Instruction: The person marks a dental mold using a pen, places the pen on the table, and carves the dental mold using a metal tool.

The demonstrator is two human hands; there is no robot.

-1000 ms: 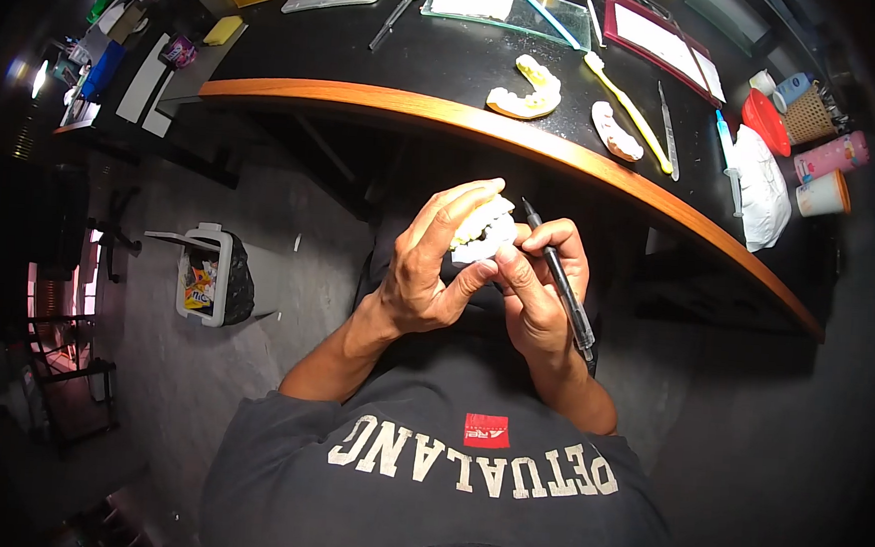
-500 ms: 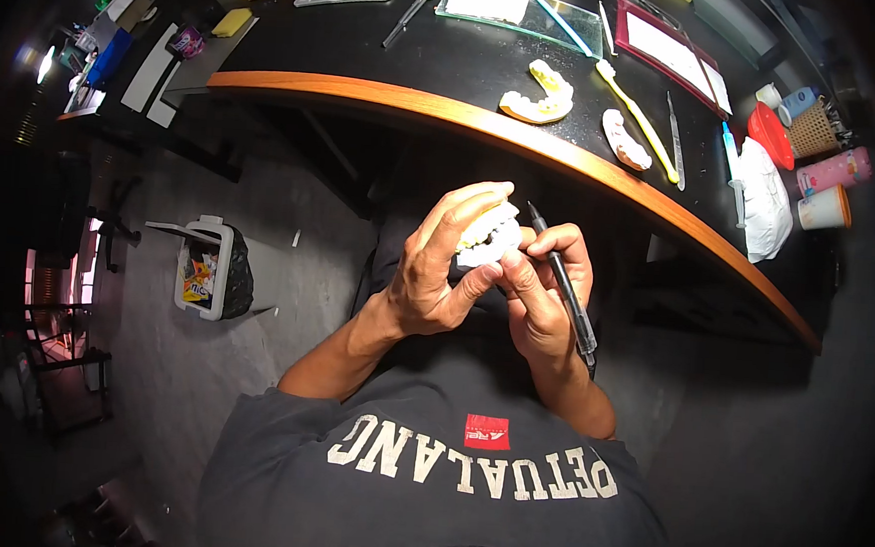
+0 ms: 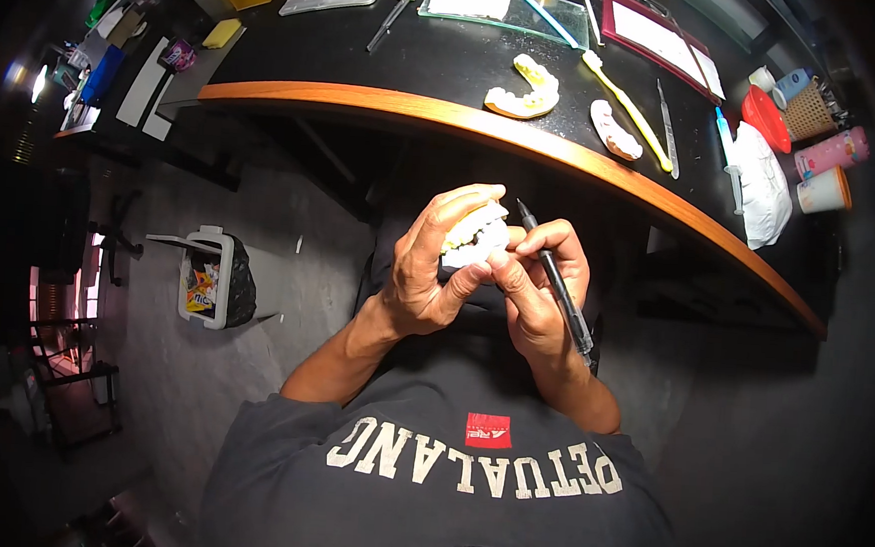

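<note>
A white and yellowish dental model (image 3: 477,238) is held over my lap, below the table edge. My left hand (image 3: 432,263) wraps round its left side, fingers over the top and thumb underneath. My right hand (image 3: 545,292) has a black pen (image 3: 557,281) lying between its fingers, tip pointing up and away from me. The right thumb and a fingertip also touch the model's right side. Bright light washes out the model's detail, and the fingers cover part of it.
On the black table (image 3: 370,67) lie a yellowish arch model (image 3: 525,88), a smaller pinkish-white model (image 3: 614,131), a yellow toothbrush (image 3: 628,110), a metal tool (image 3: 668,127) and a glass plate (image 3: 553,22). A lidded bin (image 3: 207,275) stands on the floor at left.
The view has shifted slightly, moving the table items in the frame. Both hands keep their holds, with the model very slightly shifted between them.
</note>
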